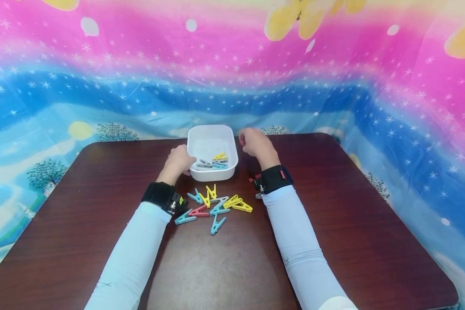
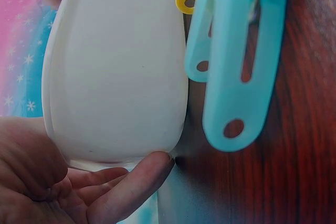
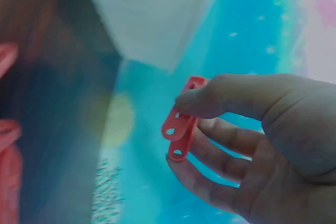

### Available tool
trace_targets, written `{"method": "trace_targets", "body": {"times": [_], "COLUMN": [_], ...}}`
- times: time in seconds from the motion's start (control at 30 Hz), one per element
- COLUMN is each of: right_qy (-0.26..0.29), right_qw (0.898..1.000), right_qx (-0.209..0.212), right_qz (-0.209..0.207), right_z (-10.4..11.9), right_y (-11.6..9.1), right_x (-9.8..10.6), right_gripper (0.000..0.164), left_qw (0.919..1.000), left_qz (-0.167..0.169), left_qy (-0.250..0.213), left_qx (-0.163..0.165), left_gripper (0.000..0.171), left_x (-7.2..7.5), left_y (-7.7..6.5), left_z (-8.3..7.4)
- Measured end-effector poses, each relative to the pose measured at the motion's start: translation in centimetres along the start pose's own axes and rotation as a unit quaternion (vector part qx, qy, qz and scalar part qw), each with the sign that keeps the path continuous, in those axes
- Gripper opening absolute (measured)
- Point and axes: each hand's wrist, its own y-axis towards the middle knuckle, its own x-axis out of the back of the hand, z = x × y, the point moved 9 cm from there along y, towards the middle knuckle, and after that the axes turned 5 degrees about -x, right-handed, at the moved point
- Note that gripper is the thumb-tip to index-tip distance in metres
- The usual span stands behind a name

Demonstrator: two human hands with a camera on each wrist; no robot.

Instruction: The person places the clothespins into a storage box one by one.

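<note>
A white plastic container [image 1: 212, 174] stands toward the back of the table, with yellow, grey and blue clothespins inside. My left hand [image 1: 177, 160] grips its left wall, thumb at the rim and fingers along the outside. Past the container's right side, my right hand [image 1: 257, 145] pinches a red clothespin [image 3: 181, 124] between thumb and fingers; the right wrist view shows its two holed handle ends. Loose clothespins lie in front of the container, among them a red clothespin [image 1: 199, 211], a yellow clothespin [image 1: 243, 207] and a blue clothespin [image 1: 218, 224].
The dark brown table [image 1: 224, 271] extends to both sides of the arms. A patterned cloth [image 1: 232, 64] hangs behind it. Close to the left wrist camera lies a blue clothespin [image 2: 236, 103]. More red pieces [image 3: 9, 166] show at the left edge of the right wrist view, partly cut off.
</note>
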Motion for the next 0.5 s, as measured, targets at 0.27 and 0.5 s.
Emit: {"method": "trace_targets", "body": {"times": [0.27, 0.5], "right_qy": [0.059, 0.081], "right_qw": [0.994, 0.983], "right_qx": [0.074, 0.167], "right_qz": [-0.062, 0.005], "right_z": [5.4, 8.4], "right_y": [0.0, 0.8], "right_x": [1.6, -2.0], "right_gripper": [0.021, 0.011], "left_qw": [1.0000, 1.0000], "left_qz": [0.000, -0.002], "left_qy": [0.000, 0.003], "left_qx": [0.004, 0.002], "left_gripper": [0.046, 0.046], "left_x": [-0.1, 0.1], "left_y": [0.1, -0.1], "left_z": [0.0, -0.1]}}
